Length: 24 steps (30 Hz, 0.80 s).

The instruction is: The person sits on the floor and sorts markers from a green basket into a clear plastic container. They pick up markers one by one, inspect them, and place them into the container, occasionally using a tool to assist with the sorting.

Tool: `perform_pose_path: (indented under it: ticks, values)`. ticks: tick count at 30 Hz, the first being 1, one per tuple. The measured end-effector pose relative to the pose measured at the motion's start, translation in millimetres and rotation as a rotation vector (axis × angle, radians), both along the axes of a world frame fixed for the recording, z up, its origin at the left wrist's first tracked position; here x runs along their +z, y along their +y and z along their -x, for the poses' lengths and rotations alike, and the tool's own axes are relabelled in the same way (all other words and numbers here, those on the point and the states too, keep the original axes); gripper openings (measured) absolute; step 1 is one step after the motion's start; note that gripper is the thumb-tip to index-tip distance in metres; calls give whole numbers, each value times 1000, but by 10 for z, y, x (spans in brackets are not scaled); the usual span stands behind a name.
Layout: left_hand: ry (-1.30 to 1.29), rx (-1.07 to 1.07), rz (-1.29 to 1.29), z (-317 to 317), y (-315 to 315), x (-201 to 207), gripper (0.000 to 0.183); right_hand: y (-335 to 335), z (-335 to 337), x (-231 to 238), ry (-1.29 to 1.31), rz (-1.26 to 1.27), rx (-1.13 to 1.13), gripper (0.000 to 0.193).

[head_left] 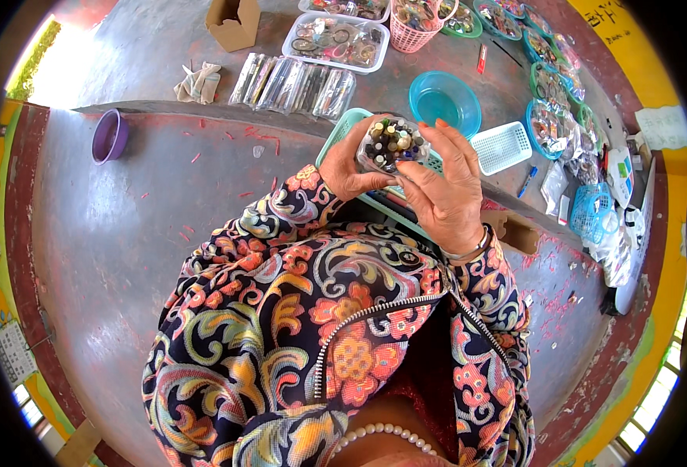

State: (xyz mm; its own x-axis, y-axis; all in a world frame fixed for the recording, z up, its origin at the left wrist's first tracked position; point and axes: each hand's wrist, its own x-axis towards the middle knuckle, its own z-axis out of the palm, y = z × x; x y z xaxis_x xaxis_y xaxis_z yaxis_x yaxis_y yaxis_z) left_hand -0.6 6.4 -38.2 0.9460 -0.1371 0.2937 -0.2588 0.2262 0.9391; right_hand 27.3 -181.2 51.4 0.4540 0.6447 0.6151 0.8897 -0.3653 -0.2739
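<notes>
In front of my chest I hold a clear pack of pens point(395, 143), its top toward me. Dark, gold, white and blue pen ends crowd together inside it. My left hand point(345, 165) wraps round its left side, thumb along the near edge. On the other side, my right hand point(448, 183) grips the pack, with a fingertip touching the pen ends and other fingers along the far edge. Below the hands stands a pale green plastic basket point(336, 134), mostly hidden by the pack and my hands; a few dark long items show inside.
Wrapped pen packs point(293, 84) lie on the raised ledge beside a cloth point(198, 83). Behind are a white tray point(378, 58), a pink basket point(415, 35) and a cardboard box point(233, 23). A teal basin point(445, 105), white basket point(503, 148) and purple basin point(110, 136) stand around.
</notes>
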Motion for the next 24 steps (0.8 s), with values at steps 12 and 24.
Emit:
perform_pose_path:
  ticks: [12,24]
  values:
    - [-109,123,-85,-22,-18,-48,86,66,30,33,-268,218,91,22]
    - [46,158,160,-36,-101,-62,75,-590,-26,-375,453,216,-120,17]
